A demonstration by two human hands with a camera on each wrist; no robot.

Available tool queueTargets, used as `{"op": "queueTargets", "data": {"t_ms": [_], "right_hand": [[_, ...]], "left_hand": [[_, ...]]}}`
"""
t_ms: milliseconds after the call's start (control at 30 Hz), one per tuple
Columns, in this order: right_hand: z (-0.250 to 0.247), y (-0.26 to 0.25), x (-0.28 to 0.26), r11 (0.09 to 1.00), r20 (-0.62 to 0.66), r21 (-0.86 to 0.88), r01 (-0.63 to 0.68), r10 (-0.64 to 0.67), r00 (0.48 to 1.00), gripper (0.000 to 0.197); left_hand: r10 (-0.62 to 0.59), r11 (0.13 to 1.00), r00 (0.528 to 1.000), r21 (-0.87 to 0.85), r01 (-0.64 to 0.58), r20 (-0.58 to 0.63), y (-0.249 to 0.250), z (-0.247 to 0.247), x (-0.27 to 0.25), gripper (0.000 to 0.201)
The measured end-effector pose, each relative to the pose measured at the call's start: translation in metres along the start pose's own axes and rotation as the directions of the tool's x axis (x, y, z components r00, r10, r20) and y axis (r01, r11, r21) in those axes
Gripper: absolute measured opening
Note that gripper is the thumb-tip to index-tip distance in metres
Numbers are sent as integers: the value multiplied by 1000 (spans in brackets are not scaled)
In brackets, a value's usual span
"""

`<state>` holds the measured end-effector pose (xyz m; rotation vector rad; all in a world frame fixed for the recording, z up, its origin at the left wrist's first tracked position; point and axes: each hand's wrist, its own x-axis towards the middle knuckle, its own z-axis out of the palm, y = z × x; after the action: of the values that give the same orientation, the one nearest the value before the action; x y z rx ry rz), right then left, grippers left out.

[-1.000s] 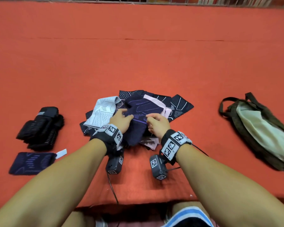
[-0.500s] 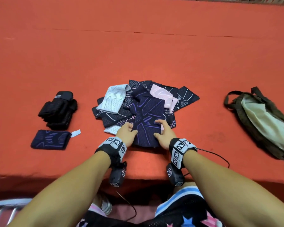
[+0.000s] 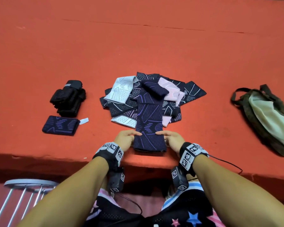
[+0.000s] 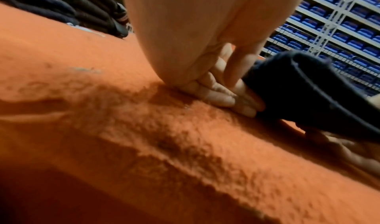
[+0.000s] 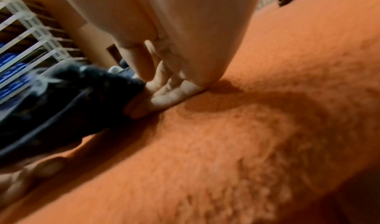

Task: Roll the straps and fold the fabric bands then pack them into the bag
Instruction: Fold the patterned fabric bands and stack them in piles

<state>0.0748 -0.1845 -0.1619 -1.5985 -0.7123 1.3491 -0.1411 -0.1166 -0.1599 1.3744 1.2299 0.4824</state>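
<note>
A long navy band with purple lines (image 3: pixel 148 128) lies stretched from the pile of fabric bands (image 3: pixel 169 92) toward the table's near edge. My left hand (image 3: pixel 129 137) pinches its left side and my right hand (image 3: pixel 169 137) its right side, thumbs on top. In the left wrist view the fingers (image 4: pixel 224 97) sit under the dark band (image 4: pixel 308 94). The right wrist view shows the same, with fingers (image 5: pixel 164 99) under the band (image 5: pixel 61 107). Rolled black straps (image 3: pixel 69 97) and one folded navy band (image 3: pixel 61 125) lie at the left. The olive bag (image 3: pixel 267 115) lies at the right, mouth agape.
Red felt covers the table (image 3: pixel 154 38), and its near edge (image 3: pixel 56 158) runs just behind my wrists. A metal stool (image 3: pixel 29 184) stands below at the lower left. Wire shelving with blue items (image 4: pixel 339 24) stands beyond the table.
Both hands have drawn the navy band out of the pile toward the near edge, and it now lies straight and flat between them.
</note>
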Motion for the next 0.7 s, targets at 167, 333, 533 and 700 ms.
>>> {"op": "queueTargets", "data": {"t_ms": [167, 333, 533, 700], "right_hand": [[-9, 5, -9, 997, 118, 70, 41, -49, 992, 38], [-9, 5, -11, 996, 125, 54, 67, -73, 989, 31], [-6, 6, -16, 995, 97, -58, 80, -74, 993, 10], [-5, 11, -11, 976, -19, -198, 95, -101, 995, 33]], "left_hand": [[37, 995, 998, -96, -33, 44, 6, -4, -11, 28], [62, 993, 998, -104, -60, 20, 2, -1, -9, 13], [33, 999, 994, 0, -34, -106, -5, 5, -4, 29], [22, 999, 993, -40, -27, -115, -4, 4, -7, 35]]}}
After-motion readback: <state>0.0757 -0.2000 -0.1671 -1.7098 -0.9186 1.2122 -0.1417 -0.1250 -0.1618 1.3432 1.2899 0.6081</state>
